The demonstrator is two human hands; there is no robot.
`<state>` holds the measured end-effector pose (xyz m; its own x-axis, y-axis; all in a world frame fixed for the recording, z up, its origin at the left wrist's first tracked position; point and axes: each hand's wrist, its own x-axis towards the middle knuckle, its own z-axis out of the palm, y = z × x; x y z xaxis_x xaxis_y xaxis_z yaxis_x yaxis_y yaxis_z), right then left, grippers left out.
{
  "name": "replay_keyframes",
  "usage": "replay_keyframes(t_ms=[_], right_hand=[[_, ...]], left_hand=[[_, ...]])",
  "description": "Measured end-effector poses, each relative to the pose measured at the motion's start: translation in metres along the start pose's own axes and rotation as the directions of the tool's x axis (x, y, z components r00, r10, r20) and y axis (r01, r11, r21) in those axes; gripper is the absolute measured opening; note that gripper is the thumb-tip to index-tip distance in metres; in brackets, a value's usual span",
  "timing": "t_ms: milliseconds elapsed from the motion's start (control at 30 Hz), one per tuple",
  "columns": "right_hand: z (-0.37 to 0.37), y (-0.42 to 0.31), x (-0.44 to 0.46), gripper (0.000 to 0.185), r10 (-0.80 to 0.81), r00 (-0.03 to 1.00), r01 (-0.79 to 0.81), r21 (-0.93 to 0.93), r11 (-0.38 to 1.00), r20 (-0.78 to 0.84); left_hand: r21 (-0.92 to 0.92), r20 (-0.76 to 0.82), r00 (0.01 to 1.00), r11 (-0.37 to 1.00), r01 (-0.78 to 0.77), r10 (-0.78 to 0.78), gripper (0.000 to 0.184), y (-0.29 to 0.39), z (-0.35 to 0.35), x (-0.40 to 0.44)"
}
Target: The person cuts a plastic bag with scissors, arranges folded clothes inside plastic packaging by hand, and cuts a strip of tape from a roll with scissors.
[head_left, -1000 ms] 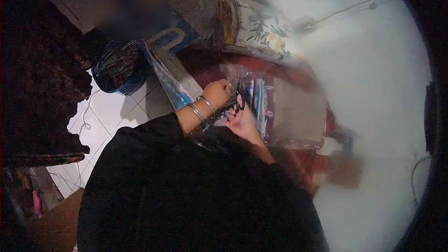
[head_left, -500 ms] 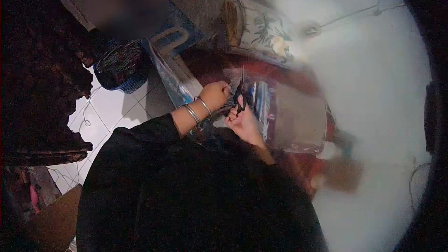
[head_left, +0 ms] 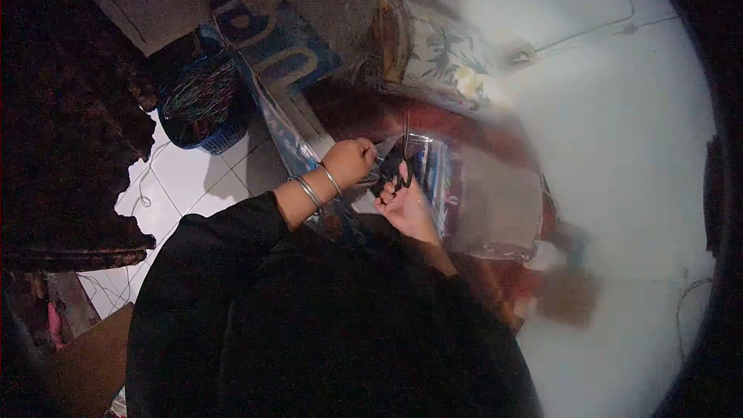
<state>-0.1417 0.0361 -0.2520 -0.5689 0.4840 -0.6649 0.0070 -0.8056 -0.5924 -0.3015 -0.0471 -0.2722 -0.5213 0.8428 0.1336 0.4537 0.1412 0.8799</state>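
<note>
Scissors (head_left: 405, 162) with black handles point up and away from me, their handles in my right hand (head_left: 405, 205). To their left, my left hand (head_left: 350, 161), with silver bangles on the wrist, is closed on what looks like a thin clear plastic piece (head_left: 374, 170). Just right of the scissors lie clear plastic packets (head_left: 437, 178) with blue and white edges. A flat beige piece with a maroon border (head_left: 495, 201) is beside them.
A blue basket (head_left: 220, 139) holding a tangle of thin strands stands on the white tiled floor (head_left: 174, 178). A floral cushion (head_left: 445, 54) lies beyond my hands. At the left is a dark, ragged-edged surface (head_left: 70, 147).
My left hand has shifted slightly left and down, away from the scissors. My right hand still holds the scissors, which have tilted a little. The view has shifted slightly.
</note>
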Motion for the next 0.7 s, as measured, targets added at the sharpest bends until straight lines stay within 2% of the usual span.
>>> replay_keyframes(t_ms=[67, 133, 267, 333, 367, 500, 600, 667, 700], right_hand=[[0.005, -0.001, -0.002, 0.038, -0.004, 0.999, 0.005, 0.005, 1.0, -0.033], [0.0, -0.001, 0.002, 0.02, 0.054, 0.997, -0.056, 0.03, 0.998, 0.057], [-0.013, 0.002, 0.008, 0.021, 0.009, 0.993, -0.013, 0.036, 0.999, 0.115], [-0.019, 0.001, 0.018, 0.025, 0.073, 0.985, -0.068, -0.037, 0.997, 0.157], [-0.024, 0.007, 0.022, 0.042, 0.006, 0.999, -0.003, -0.081, 0.997, 0.039], [0.002, -0.005, 0.007, 0.046, -0.039, 0.999, 0.039, -0.16, 0.986, 0.005], [-0.028, -0.003, 0.035, 0.047, -0.005, 0.997, 0.022, -0.208, 0.978, 0.08], [-0.039, 0.0, 0.046, 0.045, -0.075, 0.958, 0.142, -0.232, 0.962, 0.277], [-0.04, -0.005, 0.048, 0.045, -0.093, 0.958, 0.154, -0.213, 0.965, 0.271]], left_hand=[[-0.049, -0.008, 1.0, 0.998, -0.03, 0.03, 0.021, -0.005, 0.001, -0.002], [-0.035, 0.023, 0.999, 0.999, -0.041, 0.042, 0.024, -0.006, -0.003, -0.002], [-0.031, 0.074, 0.994, 0.997, -0.074, 0.076, 0.026, -0.012, -0.013, 0.0], [0.016, 0.111, 0.991, 0.997, -0.078, 0.075, 0.026, -0.013, -0.02, 0.005], [0.058, 0.148, 0.987, 0.995, -0.078, 0.069, 0.026, -0.014, -0.023, 0.007], [-0.006, 0.166, 0.969, 0.982, -0.187, 0.185, 0.025, -0.022, -0.029, 0.014], [0.101, 0.264, 0.951, 0.975, -0.196, 0.164, 0.026, -0.021, -0.033, 0.02], [0.136, 0.317, 0.937, 0.971, -0.199, 0.148, 0.027, -0.02, -0.04, 0.024], [0.138, 0.335, 0.929, 0.966, -0.216, 0.16, 0.027, -0.015, -0.048, 0.027]])
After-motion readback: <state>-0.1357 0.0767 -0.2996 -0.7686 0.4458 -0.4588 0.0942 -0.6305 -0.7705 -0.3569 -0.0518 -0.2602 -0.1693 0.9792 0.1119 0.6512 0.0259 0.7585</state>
